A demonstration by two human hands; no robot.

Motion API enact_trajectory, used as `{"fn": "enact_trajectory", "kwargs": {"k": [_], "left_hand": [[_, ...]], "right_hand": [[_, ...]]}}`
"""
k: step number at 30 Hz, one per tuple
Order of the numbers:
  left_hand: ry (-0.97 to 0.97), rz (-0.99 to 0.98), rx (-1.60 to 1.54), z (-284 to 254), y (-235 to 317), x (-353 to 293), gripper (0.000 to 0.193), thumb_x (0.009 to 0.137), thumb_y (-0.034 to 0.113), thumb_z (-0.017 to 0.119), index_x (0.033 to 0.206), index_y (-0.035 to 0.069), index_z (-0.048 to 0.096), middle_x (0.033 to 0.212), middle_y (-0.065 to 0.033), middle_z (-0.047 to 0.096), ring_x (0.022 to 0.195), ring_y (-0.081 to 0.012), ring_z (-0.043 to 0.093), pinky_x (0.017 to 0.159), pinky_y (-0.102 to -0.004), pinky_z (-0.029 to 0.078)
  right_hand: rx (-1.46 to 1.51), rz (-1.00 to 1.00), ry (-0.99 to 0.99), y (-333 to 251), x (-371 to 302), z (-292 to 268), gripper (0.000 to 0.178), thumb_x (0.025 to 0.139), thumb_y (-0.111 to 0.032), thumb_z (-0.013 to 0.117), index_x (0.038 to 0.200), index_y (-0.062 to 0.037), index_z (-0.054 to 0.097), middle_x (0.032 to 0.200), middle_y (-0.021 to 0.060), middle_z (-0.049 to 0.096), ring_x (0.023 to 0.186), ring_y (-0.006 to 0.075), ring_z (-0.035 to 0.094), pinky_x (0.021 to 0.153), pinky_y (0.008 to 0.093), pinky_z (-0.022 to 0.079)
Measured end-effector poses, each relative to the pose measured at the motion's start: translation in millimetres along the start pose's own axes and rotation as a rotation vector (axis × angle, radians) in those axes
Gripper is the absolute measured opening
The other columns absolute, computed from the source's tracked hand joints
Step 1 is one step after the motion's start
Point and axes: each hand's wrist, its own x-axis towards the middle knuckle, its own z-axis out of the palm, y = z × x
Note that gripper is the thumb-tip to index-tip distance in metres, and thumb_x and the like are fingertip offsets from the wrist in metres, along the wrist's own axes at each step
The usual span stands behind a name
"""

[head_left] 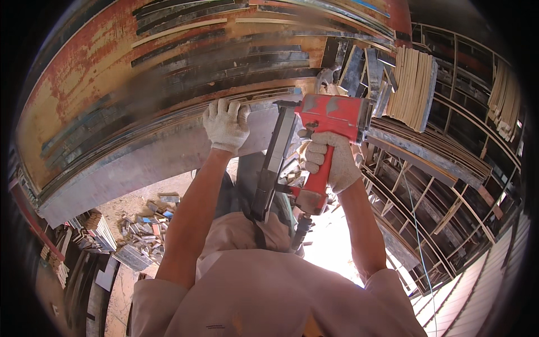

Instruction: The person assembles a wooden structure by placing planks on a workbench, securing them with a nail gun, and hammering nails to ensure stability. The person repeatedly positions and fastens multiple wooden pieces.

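Note:
My right hand [337, 160], in a pale knitted work glove, is wrapped round the handle of a red nail gun [331, 115]. The gun is held up in front of my chest, its long grey-black magazine [272, 163] slanting down on the left. A hose fitting [302, 230] hangs from the base of its handle. My left hand [226, 124], gloved the same way, has its fingers curled over the upper edge of a long grey board [168, 145] at the near side of the worktable. The gun's nose is apart from the wood.
Long dark strips [247, 62] lie across the worn orange worktable [84, 84]. A bundle of light wooden slats [412, 84] and a curved metal tool [324, 80] are at the right. Wood offcuts [145, 233] litter the floor at left. Metal racking [426, 185] and a thin hose [415, 216] stand right.

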Motion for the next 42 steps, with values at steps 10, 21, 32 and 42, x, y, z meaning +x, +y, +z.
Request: {"fn": "enact_trajectory", "kwargs": {"k": [10,21,32,42], "left_hand": [[0.001,-0.004,-0.003,-2.6,-0.3,-1.1,0.018,0.091,0.031,0.075,0.098,0.018,0.066,0.096,-0.0063,0.062,0.094,-0.0332,0.062,0.083,-0.0507,0.047],[-0.038,-0.003,-0.022,-7.0,-2.4,-7.5,0.019,0.095,0.031,0.071,0.107,0.016,0.069,0.102,-0.0073,0.063,0.101,-0.0321,0.062,0.087,-0.0494,0.047],[-0.033,0.043,0.148,-122.0,-156.3,-34.6,0.013,0.102,0.023,0.064,0.110,0.015,0.072,0.104,-0.0090,0.065,0.103,-0.0329,0.062,0.090,-0.0491,0.046],[-0.027,0.072,0.181,-114.2,-163.8,-38.4,0.012,0.101,0.024,0.063,0.106,0.014,0.068,0.106,-0.0087,0.065,0.105,-0.0340,0.062,0.092,-0.0509,0.046]], "right_hand": [[0.008,-0.013,0.024,6.7,7.1,4.3,0.021,0.101,-0.011,0.053,0.114,0.0028,0.060,0.065,-0.0116,0.030,0.051,0.0045,0.029,0.050,0.0264,0.029],[-0.090,0.019,0.096,20.9,10.9,26.4,0.012,0.098,-0.010,0.059,0.103,-0.0002,0.063,0.063,-0.0068,0.035,0.050,0.0122,0.035,0.052,0.0339,0.038],[-0.177,-0.127,0.206,32.7,8.8,41.9,0.019,0.098,-0.013,0.058,0.108,0.0012,0.065,0.063,-0.0094,0.035,0.052,0.0086,0.036,0.052,0.0292,0.038],[-0.136,-0.068,0.114,60.7,12.1,59.2,0.011,0.096,-0.014,0.065,0.099,-0.0034,0.066,0.066,-0.0042,0.042,0.053,0.0135,0.042,0.052,0.0342,0.041]]}}
